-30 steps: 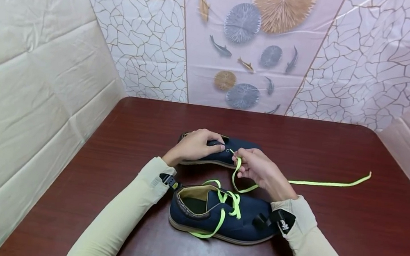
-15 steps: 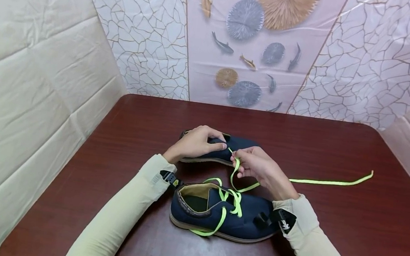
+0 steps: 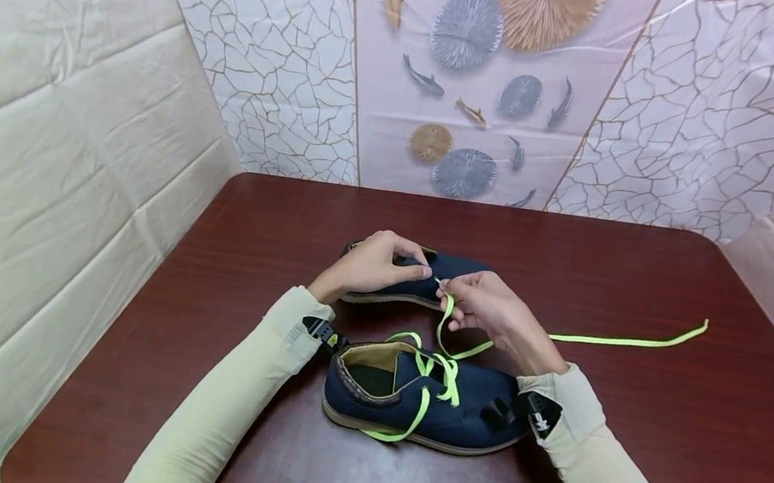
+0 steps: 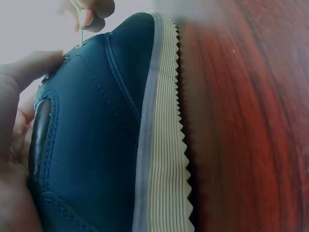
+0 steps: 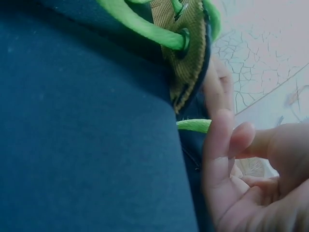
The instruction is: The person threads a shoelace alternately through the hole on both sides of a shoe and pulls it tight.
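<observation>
Pinching a flat neon yellow-green lace (image 3: pixel 629 343) near its tip: right hand (image 3: pixel 492 308), thumb and fingertips together, tip at a small round eyelet (image 4: pixel 82 44). Eyelet is on the far navy low-cut shoe (image 3: pixel 458 266), upright on the dark red-brown wood table (image 3: pixel 291 217). Left hand (image 3: pixel 372 267) grips that shoe around its opening, thumb beside the eyelets. Lace's other end lies out right. Shoe 2, navy with neon yellow-green laces (image 3: pixel 423 407), sits nearer the person.
</observation>
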`<state>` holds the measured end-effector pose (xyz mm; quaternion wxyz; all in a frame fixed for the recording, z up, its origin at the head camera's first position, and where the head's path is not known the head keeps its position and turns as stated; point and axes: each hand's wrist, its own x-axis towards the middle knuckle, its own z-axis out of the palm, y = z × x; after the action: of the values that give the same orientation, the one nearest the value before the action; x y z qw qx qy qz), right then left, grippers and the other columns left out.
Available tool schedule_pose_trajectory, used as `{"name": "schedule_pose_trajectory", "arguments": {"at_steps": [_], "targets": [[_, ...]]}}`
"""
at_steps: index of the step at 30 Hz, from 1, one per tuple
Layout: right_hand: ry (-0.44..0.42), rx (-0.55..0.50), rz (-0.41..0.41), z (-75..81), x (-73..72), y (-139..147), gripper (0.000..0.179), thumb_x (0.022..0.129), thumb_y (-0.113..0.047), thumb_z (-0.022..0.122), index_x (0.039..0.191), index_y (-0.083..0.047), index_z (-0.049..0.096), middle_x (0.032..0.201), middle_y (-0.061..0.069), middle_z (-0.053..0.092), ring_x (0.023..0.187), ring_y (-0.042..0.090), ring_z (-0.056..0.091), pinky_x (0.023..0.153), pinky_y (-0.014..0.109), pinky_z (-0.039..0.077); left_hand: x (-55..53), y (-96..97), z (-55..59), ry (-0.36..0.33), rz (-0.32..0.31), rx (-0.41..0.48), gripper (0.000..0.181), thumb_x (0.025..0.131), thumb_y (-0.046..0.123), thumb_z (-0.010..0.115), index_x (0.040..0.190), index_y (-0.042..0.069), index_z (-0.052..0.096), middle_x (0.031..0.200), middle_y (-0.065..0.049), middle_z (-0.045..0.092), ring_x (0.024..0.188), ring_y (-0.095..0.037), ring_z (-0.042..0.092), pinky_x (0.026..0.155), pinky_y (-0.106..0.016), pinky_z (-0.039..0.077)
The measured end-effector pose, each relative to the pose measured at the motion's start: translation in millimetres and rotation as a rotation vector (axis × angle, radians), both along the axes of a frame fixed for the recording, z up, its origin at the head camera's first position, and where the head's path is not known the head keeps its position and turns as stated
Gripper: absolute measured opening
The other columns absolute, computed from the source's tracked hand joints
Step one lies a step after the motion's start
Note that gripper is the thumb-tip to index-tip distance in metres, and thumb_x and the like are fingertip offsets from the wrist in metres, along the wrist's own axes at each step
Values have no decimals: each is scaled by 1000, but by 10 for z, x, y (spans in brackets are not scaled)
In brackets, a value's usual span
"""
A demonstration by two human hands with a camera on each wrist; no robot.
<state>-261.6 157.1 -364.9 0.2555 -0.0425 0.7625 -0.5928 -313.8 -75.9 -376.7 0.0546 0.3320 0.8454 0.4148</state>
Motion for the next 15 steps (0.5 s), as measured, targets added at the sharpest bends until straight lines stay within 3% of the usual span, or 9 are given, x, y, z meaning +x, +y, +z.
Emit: {"name": "schedule_pose_trajectory", "arguments": {"at_steps": [2, 5, 6, 9, 15], "targets": [[5, -2, 2, -2, -1, 6, 32, 112, -20, 51, 114, 10, 63, 78, 0, 63, 57, 6, 51, 65, 24, 58, -3, -2, 3, -26, 21, 24, 28, 108, 32, 62, 97, 15, 82, 109, 2, 76, 84, -3, 59, 77, -28, 46], [3, -5, 4, -15, -3, 10, 33, 112, -19, 53, 122, 11, 64, 81, 0, 66, 58, 6, 53, 67, 24, 59, -11, -9, 3, -62, 56, 44, 34, 112, 31, 55, 99, 15, 82, 84, -4, 70, 64, -8, 46, 66, -28, 39], [3, -3, 4, -18, -3, 11, 34, 112, -19, 54, 123, 12, 64, 81, 0, 67, 58, 6, 54, 67, 24, 59, -16, -6, 4, -67, 68, 47, 32, 112, 30, 54, 105, 17, 82, 82, -2, 72, 61, -8, 46, 63, -27, 39], [9, 7, 4, -20, -2, 7, 34, 112, -18, 54, 126, 12, 64, 83, 0, 69, 59, 6, 54, 67, 24, 59, -32, 2, 21, -105, 59, 27, 28, 112, 26, 54, 112, 17, 81, 57, -4, 51, 49, -13, 32, 53, -28, 30], [28, 25, 21, -7, 1, 10, 34, 111, -17, 55, 125, 13, 65, 80, 0, 70, 57, 6, 55, 65, 24, 59, -47, -1, 91, -185, 6, -19, 27, 112, 22, 55, 121, 15, 80, 53, 1, 43, 43, -12, 31, 48, -26, 31]]}}
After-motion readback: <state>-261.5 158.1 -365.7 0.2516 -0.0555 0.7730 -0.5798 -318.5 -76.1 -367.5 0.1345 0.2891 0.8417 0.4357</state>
